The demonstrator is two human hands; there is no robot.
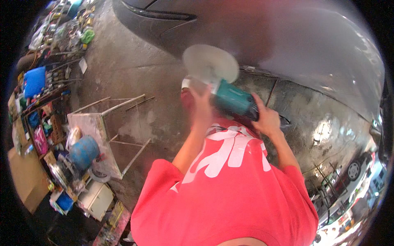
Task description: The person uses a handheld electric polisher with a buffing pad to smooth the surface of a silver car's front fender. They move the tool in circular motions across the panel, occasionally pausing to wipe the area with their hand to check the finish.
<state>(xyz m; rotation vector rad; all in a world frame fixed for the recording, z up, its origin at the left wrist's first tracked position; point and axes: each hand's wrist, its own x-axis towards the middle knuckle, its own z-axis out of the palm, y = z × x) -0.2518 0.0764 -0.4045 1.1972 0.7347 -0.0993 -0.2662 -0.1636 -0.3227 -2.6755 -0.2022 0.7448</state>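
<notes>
A teal and black power polisher [234, 98] is held in front of me with both hands. Its round, off-white pad [210, 63] looks blurred and overlaps the lower edge of a dark grey car body [303, 37]; whether they touch, I cannot tell. My left hand [200, 105], smeared by motion, is closed at the front of the tool near the pad. At the rear, my right hand [266, 119] wraps round the black handle end. Below my left hand a dark red and white shape [186, 92] is partly hidden.
On the left is a board with metal legs [88, 123], beside a blue cylindrical tank [84, 151]. Cluttered shelves hold a blue box [34, 82] and a green bag [87, 36]. To the right are dark metal bars [330, 184] and a car wheel [353, 170]. The concrete floor [139, 82] looks stained.
</notes>
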